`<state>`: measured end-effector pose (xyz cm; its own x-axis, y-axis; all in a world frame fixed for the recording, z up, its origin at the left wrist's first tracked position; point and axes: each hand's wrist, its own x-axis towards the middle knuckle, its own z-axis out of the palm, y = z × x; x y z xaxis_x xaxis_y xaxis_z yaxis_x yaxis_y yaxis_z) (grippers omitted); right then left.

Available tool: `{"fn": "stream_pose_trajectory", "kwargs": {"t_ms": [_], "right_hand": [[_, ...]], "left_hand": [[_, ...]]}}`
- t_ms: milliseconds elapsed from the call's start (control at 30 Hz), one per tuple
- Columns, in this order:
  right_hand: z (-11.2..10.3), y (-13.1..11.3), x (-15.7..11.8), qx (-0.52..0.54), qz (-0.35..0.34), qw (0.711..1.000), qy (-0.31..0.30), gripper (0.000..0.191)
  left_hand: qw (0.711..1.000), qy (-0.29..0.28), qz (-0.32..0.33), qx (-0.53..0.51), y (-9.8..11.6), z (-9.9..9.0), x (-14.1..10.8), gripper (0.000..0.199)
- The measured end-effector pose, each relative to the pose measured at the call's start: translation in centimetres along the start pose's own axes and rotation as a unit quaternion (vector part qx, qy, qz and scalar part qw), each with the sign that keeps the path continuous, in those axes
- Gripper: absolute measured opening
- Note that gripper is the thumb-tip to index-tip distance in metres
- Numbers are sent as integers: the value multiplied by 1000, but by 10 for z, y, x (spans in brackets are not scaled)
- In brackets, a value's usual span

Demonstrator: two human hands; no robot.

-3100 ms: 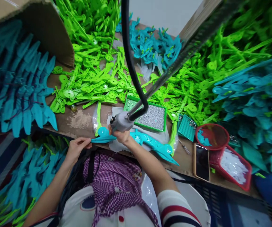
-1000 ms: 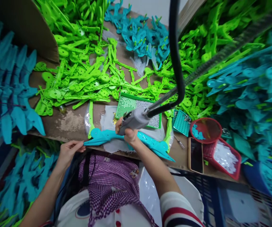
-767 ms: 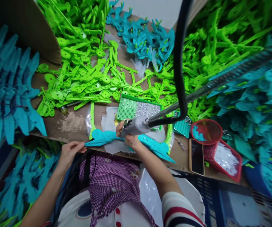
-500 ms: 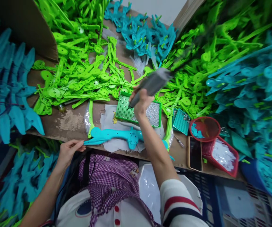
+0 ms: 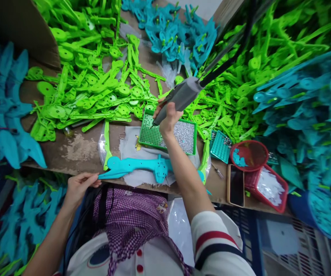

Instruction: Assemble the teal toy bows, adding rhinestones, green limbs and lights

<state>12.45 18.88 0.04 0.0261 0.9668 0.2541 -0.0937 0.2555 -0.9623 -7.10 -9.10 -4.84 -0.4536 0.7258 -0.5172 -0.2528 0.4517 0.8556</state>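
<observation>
My left hand (image 5: 81, 185) pinches the left tip of a long blue plastic part (image 5: 136, 164), which lies along the front of the table on a pale cloth (image 5: 128, 145). In my right hand (image 5: 169, 119) is a grey electric screwdriver (image 5: 182, 94), tilted so its bit points down to the left. That bit is over the perforated left side of a green screw tray (image 5: 154, 142); whether it touches a screw is too small to tell. Small silver screws (image 5: 185, 136) fill the tray's right side. My right forearm hides the blue part's right portion.
Piles of lime-green plastic parts (image 5: 102, 96) spread across the back. Blue parts stack at left (image 5: 7, 107) and right (image 5: 312, 96). A teal tray (image 5: 220, 147), a red bowl (image 5: 250, 143), a phone (image 5: 236, 186) and a red basket (image 5: 282, 205) sit at right.
The screwdriver's bit has shifted slightly left and up over the green tray, with my right hand around it. My left hand still pinches the blue part. The whole view has shifted a little.
</observation>
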Motion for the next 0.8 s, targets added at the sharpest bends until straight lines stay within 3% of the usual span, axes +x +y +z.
{"fn": "stream_pose_trajectory", "kwargs": {"t_ms": [600,700,800], "right_hand": [[-2,16,2,-15,-18,999,-32,60],[-3,7,5,-17,-22,999,-21,67],[-13,-19,4,22,-39,999,23,69]], "left_hand": [[1000,20,-18,-2,6,3,-2,40],[1000,16,-4,24,7,1,0,43],[996,-8,14,87,12,-6,-1,47]]}}
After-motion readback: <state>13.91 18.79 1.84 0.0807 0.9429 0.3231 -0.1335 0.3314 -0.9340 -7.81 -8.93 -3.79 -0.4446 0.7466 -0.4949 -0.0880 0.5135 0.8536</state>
